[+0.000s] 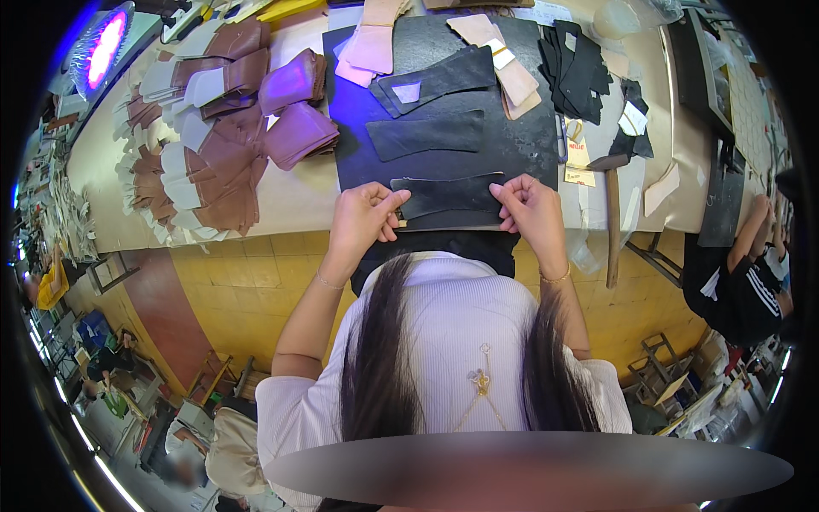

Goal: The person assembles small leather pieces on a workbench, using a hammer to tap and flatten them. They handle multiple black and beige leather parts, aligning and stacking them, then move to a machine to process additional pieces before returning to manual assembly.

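Observation:
A curved black leather piece [449, 196] is stretched between my two hands at the near edge of a dark cutting mat [520, 136]. My left hand [365, 215] pinches its left end between thumb and fingers; a tiny tan bit shows by those fingertips. Its right end is pinched by my right hand [532, 213]. Just beyond, a similar black leather piece [426, 136] lies flat on the mat. Farther off rest more black pieces [456, 78], overlapping, with a small pale scrap [406, 93] on top.
Brown leather stacks [294, 136] and fanned brown-and-white pieces [213, 171] cover the table's left. Pale pink pieces [372, 43] lie at the mat's far edge. To the right are black pieces [573, 72] and a wooden-handled hammer [613, 222]. Another person [742, 273] is at far right.

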{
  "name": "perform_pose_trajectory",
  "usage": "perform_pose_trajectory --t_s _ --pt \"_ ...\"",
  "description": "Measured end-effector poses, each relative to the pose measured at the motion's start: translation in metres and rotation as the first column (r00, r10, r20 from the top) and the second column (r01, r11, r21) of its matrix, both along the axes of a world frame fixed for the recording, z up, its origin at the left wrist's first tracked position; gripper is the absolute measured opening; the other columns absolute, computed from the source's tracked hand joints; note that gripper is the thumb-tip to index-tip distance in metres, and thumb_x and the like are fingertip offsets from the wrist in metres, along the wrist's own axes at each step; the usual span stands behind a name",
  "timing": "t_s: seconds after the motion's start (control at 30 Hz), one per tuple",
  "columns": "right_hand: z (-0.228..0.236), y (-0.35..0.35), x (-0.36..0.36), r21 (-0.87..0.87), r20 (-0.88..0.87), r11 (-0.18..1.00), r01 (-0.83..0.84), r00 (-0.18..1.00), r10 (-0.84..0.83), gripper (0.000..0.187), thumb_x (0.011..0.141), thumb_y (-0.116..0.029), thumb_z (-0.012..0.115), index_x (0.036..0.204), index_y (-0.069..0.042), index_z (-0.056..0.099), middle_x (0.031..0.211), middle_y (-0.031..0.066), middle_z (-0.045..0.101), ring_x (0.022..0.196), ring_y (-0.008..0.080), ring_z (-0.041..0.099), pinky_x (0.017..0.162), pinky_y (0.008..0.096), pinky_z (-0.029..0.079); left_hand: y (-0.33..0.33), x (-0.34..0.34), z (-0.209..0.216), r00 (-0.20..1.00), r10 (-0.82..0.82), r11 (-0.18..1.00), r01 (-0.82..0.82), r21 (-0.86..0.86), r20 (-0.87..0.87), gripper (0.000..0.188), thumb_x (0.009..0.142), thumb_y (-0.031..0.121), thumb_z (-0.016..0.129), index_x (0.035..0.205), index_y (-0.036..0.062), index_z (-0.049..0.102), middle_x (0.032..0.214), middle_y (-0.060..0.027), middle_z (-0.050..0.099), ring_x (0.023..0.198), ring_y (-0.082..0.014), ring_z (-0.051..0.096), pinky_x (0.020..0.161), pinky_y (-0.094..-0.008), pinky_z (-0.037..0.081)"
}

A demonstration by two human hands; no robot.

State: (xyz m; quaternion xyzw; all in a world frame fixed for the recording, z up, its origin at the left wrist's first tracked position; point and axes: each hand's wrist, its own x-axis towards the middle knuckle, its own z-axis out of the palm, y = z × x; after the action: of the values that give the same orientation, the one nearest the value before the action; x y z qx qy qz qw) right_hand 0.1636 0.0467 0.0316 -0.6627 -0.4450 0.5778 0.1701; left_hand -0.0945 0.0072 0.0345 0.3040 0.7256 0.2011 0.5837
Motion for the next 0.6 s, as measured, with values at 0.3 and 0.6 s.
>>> perform_pose_trajectory --t_s 0.3,0.6 --pt "0.0006 -0.0008 -0.0020 0.000 0.018 1.000 0.017 1.000 -0.017 0.025 0.090 -0.021 0.072 0.082 0.002 0.066 0.059 0.0031 0.062 0.047 0.0074 0.059 0.043 0.0213 0.045 0.0014 -0.0007 0.0001 1.000 -0.012 1.000 0.012 0.003 -0.012 0.033 0.090 0.025 0.073 0.078 -0.0040 0.065 0.058 -0.0063 0.062 0.042 -0.0104 0.059 0.038 -0.0223 0.043" --pt "0.0008 -0.0031 -0.0060 0.046 0.066 0.999 0.018 0.998 -0.021 0.023 0.088 -0.019 0.074 0.084 0.001 0.063 0.061 0.0034 0.061 0.048 0.0089 0.059 0.044 0.0232 0.047 0.0028 0.0026 0.0044 0.999 -0.024 1.000 0.024 0.007 -0.044 0.032 0.090 0.025 0.072 0.076 -0.0032 0.064 0.056 -0.0062 0.061 0.041 -0.0102 0.057 0.037 -0.0227 0.042"
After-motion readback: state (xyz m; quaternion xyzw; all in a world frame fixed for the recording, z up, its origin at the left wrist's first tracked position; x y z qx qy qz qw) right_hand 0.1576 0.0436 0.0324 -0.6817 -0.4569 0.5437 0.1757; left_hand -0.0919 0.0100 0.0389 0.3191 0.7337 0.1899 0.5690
